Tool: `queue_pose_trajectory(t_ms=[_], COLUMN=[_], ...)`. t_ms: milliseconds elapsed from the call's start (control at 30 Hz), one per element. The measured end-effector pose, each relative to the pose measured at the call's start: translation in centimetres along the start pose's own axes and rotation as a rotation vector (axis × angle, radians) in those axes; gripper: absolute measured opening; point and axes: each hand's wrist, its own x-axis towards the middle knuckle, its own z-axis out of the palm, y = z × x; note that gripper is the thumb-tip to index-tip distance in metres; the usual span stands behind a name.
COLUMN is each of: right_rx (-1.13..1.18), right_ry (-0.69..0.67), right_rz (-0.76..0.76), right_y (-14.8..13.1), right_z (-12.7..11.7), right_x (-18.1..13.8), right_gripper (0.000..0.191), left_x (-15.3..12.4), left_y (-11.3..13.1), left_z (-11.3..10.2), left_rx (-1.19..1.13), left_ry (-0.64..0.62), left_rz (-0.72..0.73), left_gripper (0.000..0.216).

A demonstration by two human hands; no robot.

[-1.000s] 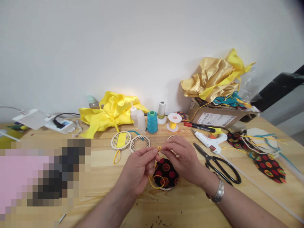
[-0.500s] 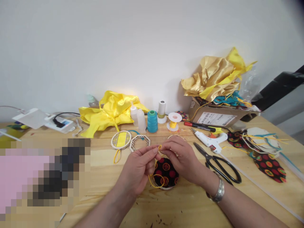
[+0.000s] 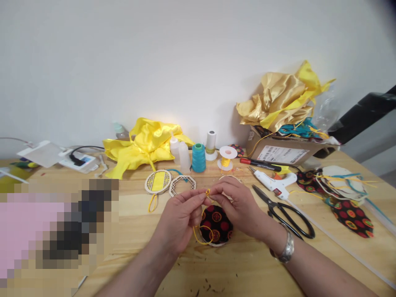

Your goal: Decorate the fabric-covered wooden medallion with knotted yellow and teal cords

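Observation:
Between the fingertips of both hands is a yellow cord (image 3: 206, 241), looped small at the pinch and trailing down in a wider loop. My left hand (image 3: 185, 214) pinches it from the left, thumb against forefinger. From the right, my right hand (image 3: 235, 202) closes its thumb and forefinger on the same cord. Just below them a round piece covered in black patterned fabric (image 3: 218, 226) lies on the table, partly under the cord. Beyond the hands are an octagonal wooden lattice frame (image 3: 192, 182) and a round lattice piece with yellow fabric (image 3: 158, 181).
Black scissors (image 3: 287, 214) and a white glue gun (image 3: 272, 183) lie to the right. Behind stand a teal thread cone (image 3: 198, 159), a yellow cord spool (image 3: 228, 159) and plastic bottles (image 3: 185, 159). A cardboard box (image 3: 286, 152) sits back right; yellow satin (image 3: 145, 144) lies back left.
Both hands stay almost in place on the cord. The right fingers have shifted slightly at the small loop, and the wrist has turned a little.

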Motion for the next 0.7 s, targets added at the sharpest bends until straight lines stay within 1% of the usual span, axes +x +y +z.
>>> queue_pose_trajectory(t_ms=[233, 400, 533, 700], right_rx=[-0.018, -0.083, -0.157, -0.172], right_ry=[0.004, -0.007, -0.031, -0.036], right_rz=[-0.015, -0.056, -0.066, -0.071], right_y=[0.08, 0.07, 0.19, 0.21], right_z=[-0.05, -0.04, 0.05, 0.12], right_x=[0.02, 0.06, 0.04, 0.04], right_gripper=[0.011, 0.01, 0.01, 0.012], left_x=[-0.09, -0.26, -0.29, -0.15], left_y=[-0.06, -0.06, 0.01, -0.01], left_z=[0.09, 0.21, 0.27, 0.2], left_rx=[0.041, 0.075, 0.052, 0.009], left_ry=[0.002, 0.011, 0.023, 0.032], left_rz=[0.009, 0.013, 0.001, -0.009], left_gripper=[0.014, 0.014, 0.016, 0.018])
